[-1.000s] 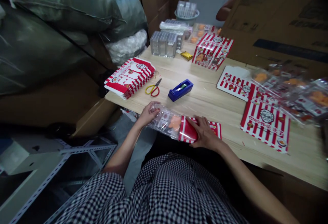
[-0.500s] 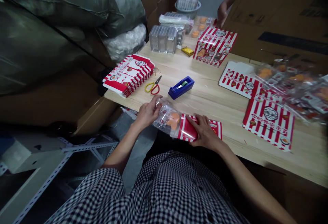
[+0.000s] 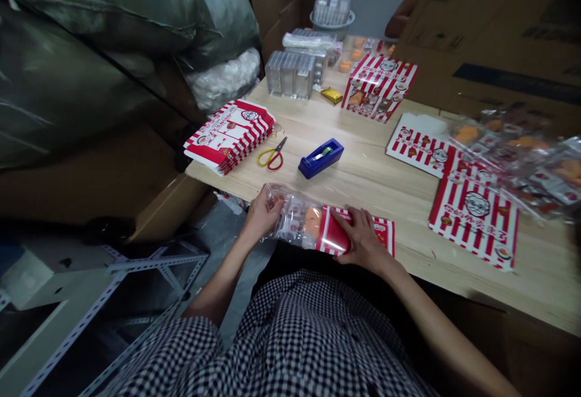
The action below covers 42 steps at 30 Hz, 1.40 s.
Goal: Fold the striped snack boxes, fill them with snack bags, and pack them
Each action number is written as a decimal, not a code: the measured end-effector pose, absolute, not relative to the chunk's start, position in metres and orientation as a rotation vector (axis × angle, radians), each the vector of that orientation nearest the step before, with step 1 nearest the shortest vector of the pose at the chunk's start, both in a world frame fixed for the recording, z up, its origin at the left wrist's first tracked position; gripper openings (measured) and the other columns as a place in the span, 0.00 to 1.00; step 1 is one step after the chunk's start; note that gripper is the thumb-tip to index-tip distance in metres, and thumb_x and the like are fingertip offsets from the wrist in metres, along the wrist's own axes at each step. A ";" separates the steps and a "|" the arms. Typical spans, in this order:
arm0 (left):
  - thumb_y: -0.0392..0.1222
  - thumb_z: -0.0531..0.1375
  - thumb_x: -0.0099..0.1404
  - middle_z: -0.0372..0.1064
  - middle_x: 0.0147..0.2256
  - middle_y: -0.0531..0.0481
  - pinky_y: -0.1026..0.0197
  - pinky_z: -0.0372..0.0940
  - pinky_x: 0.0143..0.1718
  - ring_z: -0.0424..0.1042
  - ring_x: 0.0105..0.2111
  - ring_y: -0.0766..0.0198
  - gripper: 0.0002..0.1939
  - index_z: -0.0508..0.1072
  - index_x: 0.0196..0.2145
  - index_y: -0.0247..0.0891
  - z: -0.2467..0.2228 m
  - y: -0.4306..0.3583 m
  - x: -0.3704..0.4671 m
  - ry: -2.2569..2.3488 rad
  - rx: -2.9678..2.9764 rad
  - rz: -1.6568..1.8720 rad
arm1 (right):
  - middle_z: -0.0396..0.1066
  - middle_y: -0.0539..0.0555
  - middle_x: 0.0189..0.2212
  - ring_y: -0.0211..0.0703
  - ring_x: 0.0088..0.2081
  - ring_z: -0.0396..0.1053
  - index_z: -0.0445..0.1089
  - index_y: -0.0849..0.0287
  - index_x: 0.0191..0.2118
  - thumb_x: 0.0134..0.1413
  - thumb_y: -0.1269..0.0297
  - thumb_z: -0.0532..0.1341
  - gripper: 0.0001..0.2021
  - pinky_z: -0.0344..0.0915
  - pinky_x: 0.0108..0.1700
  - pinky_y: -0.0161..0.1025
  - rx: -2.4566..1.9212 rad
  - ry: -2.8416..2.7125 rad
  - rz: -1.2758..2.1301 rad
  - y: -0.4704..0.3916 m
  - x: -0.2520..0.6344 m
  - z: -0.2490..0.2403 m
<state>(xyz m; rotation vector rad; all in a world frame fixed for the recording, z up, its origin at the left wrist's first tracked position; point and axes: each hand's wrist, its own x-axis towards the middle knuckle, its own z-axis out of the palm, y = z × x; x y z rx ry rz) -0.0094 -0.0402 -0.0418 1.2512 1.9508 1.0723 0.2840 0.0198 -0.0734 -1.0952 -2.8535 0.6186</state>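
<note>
At the table's near edge, my left hand (image 3: 264, 214) is closed on the left end of a clear plastic pack (image 3: 295, 221). Orange toy food pieces show through its film. The pack's right end meets a red-and-white striped carton (image 3: 334, 233); how far inside it reaches is hidden. My right hand (image 3: 362, 236) holds that carton, thumb over the near panel and fingers across the top. Beyond my hands lie a blue tape dispenser (image 3: 321, 158) and scissors (image 3: 272, 155) with one yellow and one red handle.
Flat striped cartons (image 3: 231, 134) are stacked at the left edge. More cartons (image 3: 474, 215) and filled plastic packs (image 3: 521, 149) lie right. A filled carton (image 3: 379, 88) and clear boxes (image 3: 290, 73) stand further back. Another person's arm (image 3: 403, 13) shows behind a large cardboard box (image 3: 490, 40).
My left hand has shifted slightly left and down, and the pack looks straighter. My right hand keeps its hold on the carton. The other person's hand has passed out of sight.
</note>
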 end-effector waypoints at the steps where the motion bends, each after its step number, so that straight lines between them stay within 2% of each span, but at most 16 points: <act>1: 0.42 0.62 0.61 0.74 0.35 0.50 0.62 0.64 0.37 0.70 0.31 0.61 0.20 0.71 0.51 0.39 -0.041 -0.040 -0.011 1.928 1.228 1.104 | 0.47 0.66 0.66 0.73 0.67 0.42 0.41 0.49 0.73 0.36 0.57 0.72 0.59 0.37 0.67 0.69 -1.114 -2.844 0.613 0.019 0.283 -0.073; 4: 0.45 0.65 0.58 0.73 0.35 0.51 0.63 0.65 0.36 0.70 0.30 0.63 0.22 0.70 0.50 0.38 -0.043 -0.036 -0.012 1.752 1.044 1.175 | 0.47 0.67 0.65 0.74 0.66 0.45 0.45 0.52 0.72 0.35 0.56 0.72 0.57 0.41 0.66 0.68 -1.157 -2.802 0.604 0.018 0.285 -0.074; 8: 0.48 0.69 0.54 0.72 0.35 0.50 0.63 0.67 0.34 0.71 0.30 0.64 0.27 0.69 0.49 0.37 -0.059 -0.031 -0.004 1.462 0.781 1.178 | 0.46 0.65 0.66 0.73 0.66 0.44 0.43 0.47 0.72 0.37 0.52 0.72 0.56 0.42 0.65 0.69 -1.110 -2.785 0.665 0.017 0.288 -0.078; 12: 0.49 0.67 0.58 0.73 0.36 0.49 0.61 0.68 0.38 0.73 0.34 0.62 0.27 0.68 0.52 0.37 -0.069 -0.032 0.019 1.423 0.890 1.145 | 0.44 0.64 0.67 0.74 0.67 0.44 0.40 0.45 0.73 0.35 0.54 0.73 0.60 0.42 0.65 0.69 -1.077 -2.736 0.712 0.012 0.281 -0.069; 14: 0.50 0.66 0.61 0.74 0.40 0.46 0.59 0.69 0.42 0.74 0.38 0.60 0.30 0.66 0.57 0.37 -0.065 -0.034 0.029 1.474 1.004 1.133 | 0.44 0.64 0.67 0.73 0.66 0.45 0.38 0.44 0.73 0.35 0.55 0.73 0.60 0.42 0.65 0.69 -1.070 -2.706 0.698 0.010 0.277 -0.062; 17: 0.50 0.67 0.60 0.69 0.55 0.37 0.54 0.67 0.53 0.72 0.52 0.54 0.39 0.60 0.65 0.38 -0.047 -0.039 0.035 1.617 1.110 1.251 | 0.44 0.64 0.66 0.72 0.66 0.46 0.35 0.44 0.73 0.38 0.53 0.72 0.60 0.38 0.66 0.70 -1.079 -2.625 0.626 0.006 0.272 -0.055; 19: 0.49 0.63 0.65 0.64 0.61 0.37 0.52 0.64 0.58 0.67 0.59 0.53 0.36 0.59 0.67 0.40 -0.030 -0.043 0.035 1.656 1.152 1.352 | 0.45 0.64 0.65 0.72 0.65 0.48 0.36 0.45 0.73 0.40 0.51 0.72 0.59 0.40 0.66 0.71 -1.136 -2.505 0.545 0.003 0.269 -0.052; 23: 0.46 0.54 0.72 0.68 0.60 0.44 0.50 0.61 0.63 0.67 0.60 0.54 0.22 0.68 0.62 0.44 0.004 -0.048 0.041 1.620 1.394 1.334 | 0.46 0.62 0.62 0.70 0.63 0.51 0.38 0.44 0.72 0.39 0.51 0.72 0.58 0.47 0.62 0.72 -1.205 -2.240 0.378 -0.002 0.261 -0.042; 25: 0.43 0.53 0.73 0.68 0.61 0.47 0.48 0.57 0.66 0.61 0.65 0.54 0.21 0.69 0.61 0.46 0.016 -0.046 0.050 1.628 1.602 1.322 | 0.46 0.62 0.62 0.69 0.62 0.52 0.38 0.45 0.73 0.37 0.53 0.73 0.59 0.50 0.62 0.71 -1.208 -2.140 0.317 -0.005 0.257 -0.035; 29: 0.41 0.52 0.73 0.55 0.68 0.52 0.39 0.45 0.70 0.41 0.72 0.53 0.21 0.69 0.61 0.50 0.031 -0.036 0.074 1.544 1.924 1.233 | 0.48 0.62 0.61 0.68 0.60 0.54 0.34 0.45 0.73 0.34 0.56 0.74 0.63 0.53 0.60 0.71 -1.196 -1.960 0.248 -0.009 0.256 -0.030; 33: 0.40 0.52 0.74 0.49 0.70 0.52 0.37 0.41 0.70 0.37 0.72 0.52 0.18 0.75 0.55 0.49 0.039 -0.026 0.091 1.364 2.018 1.121 | 0.49 0.61 0.60 0.66 0.59 0.56 0.36 0.45 0.73 0.33 0.58 0.74 0.63 0.57 0.59 0.67 -1.252 -1.788 0.252 -0.009 0.261 -0.036; 36: 0.40 0.57 0.71 0.50 0.70 0.48 0.39 0.43 0.70 0.43 0.71 0.49 0.15 0.77 0.51 0.46 0.041 -0.019 0.100 1.176 1.965 1.183 | 0.48 0.61 0.60 0.64 0.60 0.55 0.38 0.47 0.73 0.36 0.57 0.74 0.61 0.58 0.59 0.65 -1.312 -1.611 0.239 -0.006 0.261 -0.038; 37: 0.40 0.60 0.69 0.50 0.69 0.46 0.41 0.47 0.69 0.46 0.70 0.49 0.16 0.76 0.53 0.46 0.040 -0.017 0.104 1.143 1.875 1.280 | 0.47 0.62 0.60 0.65 0.61 0.54 0.37 0.47 0.73 0.36 0.57 0.74 0.61 0.58 0.60 0.65 -1.329 -1.537 0.230 -0.006 0.260 -0.039; 39: 0.40 0.66 0.64 0.51 0.68 0.44 0.45 0.54 0.66 0.54 0.67 0.49 0.26 0.69 0.59 0.47 0.034 -0.014 0.114 1.109 1.604 1.467 | 0.45 0.62 0.61 0.65 0.63 0.51 0.35 0.48 0.73 0.36 0.55 0.75 0.63 0.58 0.61 0.64 -1.348 -1.390 0.231 -0.006 0.256 -0.041; 41: 0.42 0.69 0.60 0.58 0.65 0.42 0.49 0.61 0.61 0.62 0.62 0.51 0.32 0.66 0.60 0.47 0.025 -0.010 0.124 1.063 1.345 1.473 | 0.42 0.63 0.62 0.65 0.64 0.49 0.33 0.48 0.73 0.35 0.54 0.75 0.65 0.58 0.61 0.63 -1.338 -1.296 0.287 -0.009 0.253 -0.044; 42: 0.43 0.69 0.60 0.63 0.61 0.42 0.51 0.64 0.58 0.67 0.59 0.52 0.31 0.66 0.59 0.45 0.020 -0.007 0.128 1.030 1.262 1.410 | 0.42 0.63 0.63 0.65 0.65 0.49 0.34 0.48 0.73 0.35 0.53 0.76 0.65 0.58 0.61 0.62 -1.324 -1.268 0.348 -0.012 0.254 -0.045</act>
